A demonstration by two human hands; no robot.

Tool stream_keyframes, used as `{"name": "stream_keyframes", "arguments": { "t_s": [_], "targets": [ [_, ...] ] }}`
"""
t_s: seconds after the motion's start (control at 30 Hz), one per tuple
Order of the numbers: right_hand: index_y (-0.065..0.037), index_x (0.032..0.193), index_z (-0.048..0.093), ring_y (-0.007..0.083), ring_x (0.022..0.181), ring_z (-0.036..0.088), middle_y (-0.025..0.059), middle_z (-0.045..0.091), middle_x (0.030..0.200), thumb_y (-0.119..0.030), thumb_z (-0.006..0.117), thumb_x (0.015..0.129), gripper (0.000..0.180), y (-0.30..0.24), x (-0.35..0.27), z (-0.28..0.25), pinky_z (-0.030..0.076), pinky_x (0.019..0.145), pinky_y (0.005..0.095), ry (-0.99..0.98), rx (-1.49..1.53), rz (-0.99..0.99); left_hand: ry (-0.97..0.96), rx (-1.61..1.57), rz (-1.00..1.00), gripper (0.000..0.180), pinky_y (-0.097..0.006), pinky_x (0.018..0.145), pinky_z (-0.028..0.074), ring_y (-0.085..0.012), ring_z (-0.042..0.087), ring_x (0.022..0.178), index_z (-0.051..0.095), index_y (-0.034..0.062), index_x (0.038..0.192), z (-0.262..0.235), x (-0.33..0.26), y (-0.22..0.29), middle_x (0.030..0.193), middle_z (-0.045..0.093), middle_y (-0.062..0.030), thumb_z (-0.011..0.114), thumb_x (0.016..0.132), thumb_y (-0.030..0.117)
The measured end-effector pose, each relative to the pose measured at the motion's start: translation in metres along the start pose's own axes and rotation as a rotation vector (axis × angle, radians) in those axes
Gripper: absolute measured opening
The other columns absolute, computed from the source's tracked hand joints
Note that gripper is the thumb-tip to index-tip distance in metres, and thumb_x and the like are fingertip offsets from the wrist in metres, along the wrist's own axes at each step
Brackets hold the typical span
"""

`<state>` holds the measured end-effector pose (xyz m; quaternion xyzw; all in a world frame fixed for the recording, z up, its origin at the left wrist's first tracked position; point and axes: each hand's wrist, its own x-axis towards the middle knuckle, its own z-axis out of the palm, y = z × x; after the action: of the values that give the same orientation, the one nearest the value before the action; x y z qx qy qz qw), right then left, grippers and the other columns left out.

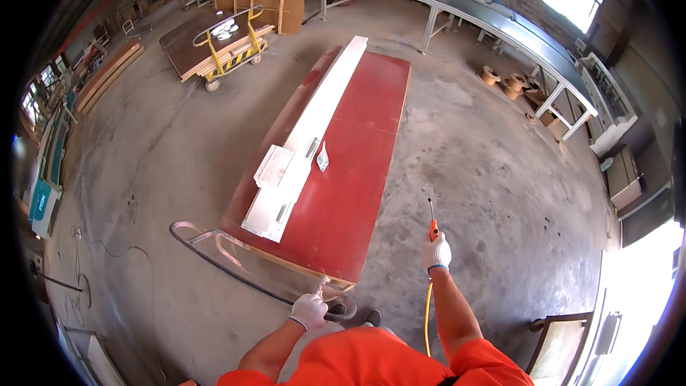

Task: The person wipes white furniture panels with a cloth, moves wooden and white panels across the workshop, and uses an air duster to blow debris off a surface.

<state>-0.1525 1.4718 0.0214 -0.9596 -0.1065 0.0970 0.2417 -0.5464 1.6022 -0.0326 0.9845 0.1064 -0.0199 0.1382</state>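
Observation:
My right hand (437,251), in a white glove, is closed around an orange air blow gun (434,229). Its thin dark nozzle points away from me, over the floor. A yellow hose (427,318) runs down from the gun beside my forearm. My left hand (309,311), gloved too, is closed on the dark curved handle (236,276) of a flat cart at its near end. Across the cart lies a dark red board (357,171). Long white panels (314,121) rest along its left part, with a shorter white piece (274,166) on top and a small clear plastic bag (323,157) beside them.
A yellow cart (232,57) with stacked boards stands at the far left, near a brown wooden panel (286,0). A long conveyor table (500,18) crosses the back to the right. Spools (514,86) sit beneath it. A cable (139,249) trails on the left floor.

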Motion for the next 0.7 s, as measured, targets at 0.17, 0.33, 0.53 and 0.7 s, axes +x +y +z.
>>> {"name": "stream_keyframes", "arguments": {
  "t_s": [0.17, 0.33, 0.53, 0.7],
  "targets": [
    [-0.001, 0.106, 0.059, 0.0455, 0.09, 0.068, 0.0258, 0.071, 0.091, -0.042, 0.054, 0.094, 0.043, 0.016, -0.032, -0.027, 0.052, 0.081, 0.0514, -0.023, -0.078, -0.004, 0.038, 0.017, -0.012, 0.026, -0.042, 0.075, 0.053, -0.0286, 0.069, 0.076, 0.072, 0.0099, 0.068, 0.0, 0.006, 0.009, 0.075, 0.07, -0.0136, 0.071, 0.067, 0.035],
    [0.0, 0.105, 0.061, 0.0454, 0.091, 0.068, 0.0266, 0.071, 0.092, -0.042, 0.054, 0.093, 0.044, 0.095, -0.112, -0.025, 0.053, 0.081, 0.0512, -0.065, -0.144, 0.057, 0.108, 0.076, 0.031, 0.026, -0.042, 0.072, 0.055, -0.0285, 0.07, 0.079, 0.073, 0.0087, 0.07, 0.007, -0.002, -0.003, 0.076, 0.071, -0.0144, 0.071, 0.067, 0.035],
    [-0.002, 0.105, 0.062, 0.0439, 0.09, 0.069, 0.0251, 0.071, 0.091, -0.041, 0.058, 0.09, 0.042, 0.193, -0.251, -0.063, 0.053, 0.08, 0.0504, -0.049, -0.116, 0.321, -0.014, 0.163, -0.049, 0.028, -0.044, 0.075, 0.057, -0.0285, 0.071, 0.087, 0.077, 0.0119, 0.082, -0.003, 0.04, -0.005, 0.09, 0.073, -0.0101, 0.075, 0.069, 0.037],
    [-0.005, 0.103, 0.064, 0.0392, 0.088, 0.071, 0.0203, 0.073, 0.089, -0.038, 0.058, 0.092, 0.035, 0.219, -0.395, -0.135, 0.054, 0.075, 0.0485, 0.082, 0.042, 0.608, -0.052, 0.028, -0.012, 0.046, -0.046, 0.086, 0.053, -0.03, 0.07, 0.093, 0.074, 0.0103, 0.103, -0.01, 0.035, -0.018, 0.1, 0.073, -0.0136, 0.059, 0.083, 0.049]
  ]
}}
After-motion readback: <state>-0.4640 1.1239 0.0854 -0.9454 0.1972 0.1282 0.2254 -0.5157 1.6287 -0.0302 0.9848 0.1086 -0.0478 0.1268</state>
